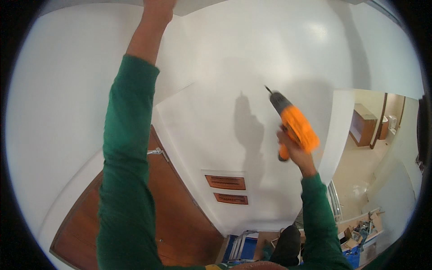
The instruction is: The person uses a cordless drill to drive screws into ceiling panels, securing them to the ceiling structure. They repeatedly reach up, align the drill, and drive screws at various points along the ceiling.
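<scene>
My right hand (293, 147) is wrapped round the grip of an orange and black cordless drill (300, 128). A thin dark bit (268, 89) sticks out of its chuck and points up and to the left, towards the white wall (211, 99). Whether the bit touches anything cannot be told, though the drill's shadow lies on the wall to its left. My left arm stretches far up, and the left hand (158, 6) reaches a grey-white surface at the top edge. Its fingers are cut off by the picture, so what they do is hidden.
A brown door (166, 211) with a lever handle (155, 151) stands at the lower left. Two brown slatted panels (226, 182) sit low in the wall. An opening on the right shows a wooden cabinet (363, 125). Tools and boxes (360, 234) clutter a surface at the lower right.
</scene>
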`<state>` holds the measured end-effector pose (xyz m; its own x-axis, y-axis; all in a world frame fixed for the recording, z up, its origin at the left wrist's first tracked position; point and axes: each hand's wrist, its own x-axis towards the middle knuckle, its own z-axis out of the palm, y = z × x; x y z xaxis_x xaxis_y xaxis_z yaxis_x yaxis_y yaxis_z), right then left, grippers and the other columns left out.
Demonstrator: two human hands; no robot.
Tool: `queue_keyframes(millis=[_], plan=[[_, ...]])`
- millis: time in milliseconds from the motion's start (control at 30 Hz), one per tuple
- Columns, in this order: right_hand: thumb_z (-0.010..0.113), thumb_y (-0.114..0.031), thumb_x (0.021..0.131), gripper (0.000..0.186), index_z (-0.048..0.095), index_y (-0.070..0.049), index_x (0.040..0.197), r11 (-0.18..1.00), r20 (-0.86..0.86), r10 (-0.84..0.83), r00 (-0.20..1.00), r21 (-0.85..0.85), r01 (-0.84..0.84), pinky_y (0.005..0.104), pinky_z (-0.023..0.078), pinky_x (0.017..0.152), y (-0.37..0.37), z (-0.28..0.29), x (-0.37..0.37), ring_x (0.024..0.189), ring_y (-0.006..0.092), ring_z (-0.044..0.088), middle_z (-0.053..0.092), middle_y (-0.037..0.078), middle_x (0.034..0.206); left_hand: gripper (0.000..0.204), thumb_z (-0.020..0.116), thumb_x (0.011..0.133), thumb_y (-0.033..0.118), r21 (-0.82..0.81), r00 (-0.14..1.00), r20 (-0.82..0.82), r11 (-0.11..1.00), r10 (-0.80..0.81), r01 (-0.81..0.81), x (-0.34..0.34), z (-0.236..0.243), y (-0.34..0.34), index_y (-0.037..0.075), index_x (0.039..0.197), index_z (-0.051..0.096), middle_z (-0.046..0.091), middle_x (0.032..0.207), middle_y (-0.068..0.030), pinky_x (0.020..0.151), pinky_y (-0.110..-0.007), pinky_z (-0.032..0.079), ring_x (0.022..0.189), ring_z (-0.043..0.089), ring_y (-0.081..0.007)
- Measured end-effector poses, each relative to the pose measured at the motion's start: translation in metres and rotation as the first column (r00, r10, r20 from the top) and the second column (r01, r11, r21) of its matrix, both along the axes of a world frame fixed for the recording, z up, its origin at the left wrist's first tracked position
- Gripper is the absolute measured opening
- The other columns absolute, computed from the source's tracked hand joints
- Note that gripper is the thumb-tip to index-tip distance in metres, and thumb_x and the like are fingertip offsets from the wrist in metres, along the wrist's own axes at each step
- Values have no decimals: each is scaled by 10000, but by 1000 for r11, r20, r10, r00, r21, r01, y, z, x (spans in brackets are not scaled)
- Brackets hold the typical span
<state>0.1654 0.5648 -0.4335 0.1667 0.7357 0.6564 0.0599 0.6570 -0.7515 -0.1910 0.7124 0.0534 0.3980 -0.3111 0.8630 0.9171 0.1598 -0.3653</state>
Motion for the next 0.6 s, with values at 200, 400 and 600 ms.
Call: queue_keyframes(millis=[200,400,600], plan=[[715,-81,902,190,635,-47,1071,806,-280,592,756,232,-545,338,556,686,123,115,-90,720,154,629,637,42,915,308,577,1032,298,-17,980,-189,998,64,-68,2,16,-74,37,1135,706,709,1198,-138,1094,-431,478,1172,653,-309],[714,-61,893,194,611,-51,1057,606,-394,788,472,366,-706,380,585,652,190,209,-189,685,196,641,612,59,833,284,582,1027,282,-26,932,-329,985,154,-172,4,27,-108,47,1130,703,703,1206,-126,1118,-435,447,1192,638,-299],[695,-81,908,134,585,-56,979,519,-426,833,353,380,-766,424,616,663,231,293,-202,698,205,655,597,59,779,260,586,1023,267,22,873,-435,972,221,-236,23,37,-134,56,1125,700,697,1213,-115,1141,-439,416,1211,623,-289]])
